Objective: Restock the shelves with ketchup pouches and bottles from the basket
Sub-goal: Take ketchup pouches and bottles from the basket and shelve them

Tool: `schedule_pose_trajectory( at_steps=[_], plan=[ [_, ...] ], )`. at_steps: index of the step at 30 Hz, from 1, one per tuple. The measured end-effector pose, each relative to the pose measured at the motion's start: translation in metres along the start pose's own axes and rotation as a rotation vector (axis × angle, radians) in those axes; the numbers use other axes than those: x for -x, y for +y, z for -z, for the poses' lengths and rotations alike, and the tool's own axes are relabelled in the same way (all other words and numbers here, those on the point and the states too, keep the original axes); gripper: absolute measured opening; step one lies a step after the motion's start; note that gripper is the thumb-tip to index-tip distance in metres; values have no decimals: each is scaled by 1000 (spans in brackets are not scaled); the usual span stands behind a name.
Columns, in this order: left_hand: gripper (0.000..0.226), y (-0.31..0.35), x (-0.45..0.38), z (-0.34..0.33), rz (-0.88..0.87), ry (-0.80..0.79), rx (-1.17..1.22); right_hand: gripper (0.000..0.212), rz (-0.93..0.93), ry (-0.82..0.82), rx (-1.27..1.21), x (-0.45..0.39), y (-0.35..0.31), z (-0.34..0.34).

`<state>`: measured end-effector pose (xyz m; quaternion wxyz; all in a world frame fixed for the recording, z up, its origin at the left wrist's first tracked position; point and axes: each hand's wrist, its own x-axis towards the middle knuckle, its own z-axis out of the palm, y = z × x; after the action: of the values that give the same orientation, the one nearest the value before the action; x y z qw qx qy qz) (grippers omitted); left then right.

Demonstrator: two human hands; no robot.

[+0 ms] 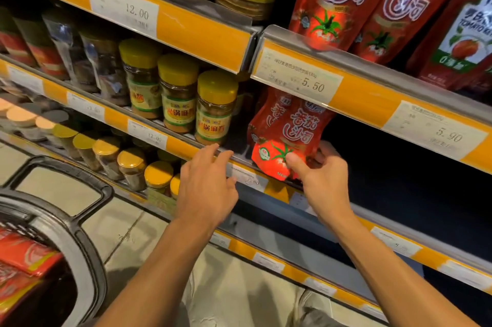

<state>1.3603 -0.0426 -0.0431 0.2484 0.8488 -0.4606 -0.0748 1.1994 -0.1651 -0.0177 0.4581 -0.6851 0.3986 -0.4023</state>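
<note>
Basket: dark round plastic shopping basket (87, 222) at lower left, glossy red pouches (24, 254) inside.
Left hand: bare left hand (206, 185), fingers straight and loosely spread, tips at the orange shelf-edge strip (183, 146).
Right hand: bare right hand (319, 174) pinches a soft red ketchup pouch (287, 140), standing on the middle shelf.
Beyond: yellow-capped clear jars (178, 92).

There is one view only, from a wide-angle camera on the person's head. It looks forward and down, very near to the shelves (298, 182), which run slanted across the picture; the floor (127, 233) appears low at the left.
</note>
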Motion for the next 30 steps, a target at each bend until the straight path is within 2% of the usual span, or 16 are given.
schedule_pose_trajectory(
  at_steps=[6,13,17,19,22,24,26,28,30],
  plan=[
    [65,0,-4,-7,-79,-60,-219,39,29,39,83,-12,18,-22],
    [72,5,-4,-1,-80,-103,-264,40,35,40,131,-16,21,-33],
    [68,-2,-7,-1,-121,-69,-286,37,11,60,161,-11,18,-30],
    [65,-9,-10,0,-150,-59,-292,39,-3,120,190,-5,16,-26],
    [63,-16,-11,0,-166,-51,-305,29,133,208,326,10,11,-19],
    [66,-17,-11,-2,-165,-48,-316,18,308,66,437,19,7,-18],
    [68,-17,-11,-3,-167,-55,-316,23,423,-147,637,22,5,-23],
    [71,-18,-12,-2,-166,-74,-303,36,434,-293,838,16,4,-32],
    [74,-20,-13,-1,-161,-89,-285,45,393,-363,971,7,3,-42]
  ],
)
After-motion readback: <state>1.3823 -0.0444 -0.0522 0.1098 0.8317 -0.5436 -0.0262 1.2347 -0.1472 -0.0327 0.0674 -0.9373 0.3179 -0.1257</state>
